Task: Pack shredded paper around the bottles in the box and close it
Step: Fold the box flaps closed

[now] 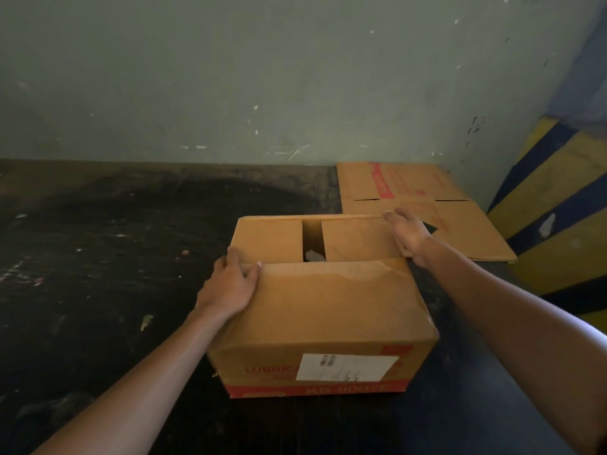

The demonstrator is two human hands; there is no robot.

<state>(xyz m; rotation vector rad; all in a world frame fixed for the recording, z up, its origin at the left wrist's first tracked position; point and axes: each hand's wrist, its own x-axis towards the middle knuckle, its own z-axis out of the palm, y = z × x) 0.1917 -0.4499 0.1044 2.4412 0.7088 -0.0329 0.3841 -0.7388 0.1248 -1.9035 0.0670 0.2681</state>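
Note:
A brown cardboard box (323,326) with red print and a white label stands on the dark floor in front of me. Its near flap (335,292) is folded down over the top. The two side flaps lie inward, and the far flap (312,218) stands up along the back edge. Through the gap between the side flaps a bit of pale shredded paper (313,256) shows; no bottles are visible. My left hand (230,284) lies flat on the near flap's left corner, thumb on top. My right hand (407,233) rests with straight fingers against the box's far right corner.
A flattened cardboard box (417,205) with red print lies on the floor behind and to the right. A yellow and blue striped ramp or kerb (551,205) rises at the right. A green wall runs along the back. Small scraps litter the dark floor at the left.

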